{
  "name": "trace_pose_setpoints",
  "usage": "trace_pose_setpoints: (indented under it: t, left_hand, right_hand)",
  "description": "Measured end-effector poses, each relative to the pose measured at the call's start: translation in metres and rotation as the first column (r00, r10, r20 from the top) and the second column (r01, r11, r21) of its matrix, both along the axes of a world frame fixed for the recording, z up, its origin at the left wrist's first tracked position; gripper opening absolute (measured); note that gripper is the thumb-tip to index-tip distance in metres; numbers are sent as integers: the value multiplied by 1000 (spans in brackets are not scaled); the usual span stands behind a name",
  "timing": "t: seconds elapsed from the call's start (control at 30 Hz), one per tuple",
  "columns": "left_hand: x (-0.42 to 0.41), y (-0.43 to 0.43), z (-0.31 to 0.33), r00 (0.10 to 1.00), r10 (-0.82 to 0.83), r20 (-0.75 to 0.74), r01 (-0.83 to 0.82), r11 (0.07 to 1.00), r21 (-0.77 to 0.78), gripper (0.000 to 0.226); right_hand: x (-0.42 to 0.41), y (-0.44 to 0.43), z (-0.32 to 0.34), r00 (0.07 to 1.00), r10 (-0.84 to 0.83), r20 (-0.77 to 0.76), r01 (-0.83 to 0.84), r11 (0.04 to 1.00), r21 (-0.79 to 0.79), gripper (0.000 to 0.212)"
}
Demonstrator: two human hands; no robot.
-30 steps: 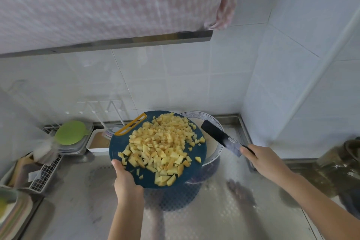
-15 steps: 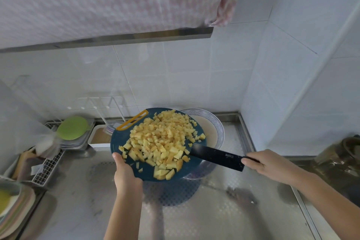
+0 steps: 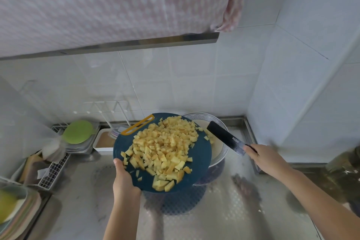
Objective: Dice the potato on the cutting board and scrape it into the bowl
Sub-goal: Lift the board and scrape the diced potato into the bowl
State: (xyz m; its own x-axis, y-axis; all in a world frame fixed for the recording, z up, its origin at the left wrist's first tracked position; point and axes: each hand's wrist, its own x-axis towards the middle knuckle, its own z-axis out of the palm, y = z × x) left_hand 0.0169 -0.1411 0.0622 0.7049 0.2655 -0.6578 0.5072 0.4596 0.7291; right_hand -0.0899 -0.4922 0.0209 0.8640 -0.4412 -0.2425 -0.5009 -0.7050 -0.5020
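The left hand [image 3: 124, 181] grips the cutting board [image 3: 124, 142] at the edge farthest from the bowl [image 3: 220, 157]. The thumb lies on top, and the fingers underneath are hidden. The board is in the air above the desk [image 3: 233, 210], and its opposite edge reaches over the bowl's rim. The diced potato [image 3: 165, 146] lies in a loose heap on the board, and a few pieces seem to be inside the bowl. The right hand [image 3: 266, 161] is closed around the handle of the knife [image 3: 224, 136], whose dark blade hangs over the bowl, apart from the heap.

I think the pieces are light, wet and a little sticky, so some will cling to the board and others may roll off its sides. The board looks stiff and not heavy, but one hand at the rim carries it, so a firm grip there and a modest tilt toward the bowl seem wise.
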Motion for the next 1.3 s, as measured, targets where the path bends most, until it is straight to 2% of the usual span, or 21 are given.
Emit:
trace_pose_setpoints:
  t: [0.17,0.3,0.5,0.73,1.07,1.3]
  left_hand:
    - [4,4,-1,1000,-1,0,1,1000,5,49]
    - [3,0,-4,1000,-23,-10,23,1000,17,48]
    - [5,-3,-7,997,-60,-43,60,998,-4,46]
    - [7,2,-8,994,-28,-105,25,999,-26,46]
    - [3,7,-9,997,-30,-64,29,999,-15,46]
    - [1,10,-9,999,-18,-49,18,1000,-6,48]
  right_hand:
    - [-16,26,13,997,-11,78,6,998,56,42]
    - [-12,68,31,990,62,126,-78,989,122,38]
    - [5,102,40,984,167,67,-175,974,145,38]
    - [22,108,29,980,195,46,-194,981,-21,37]
    - [20,112,16,984,176,34,-163,956,-244,43]
    - [30,80,0,992,116,58,-99,966,-240,43]
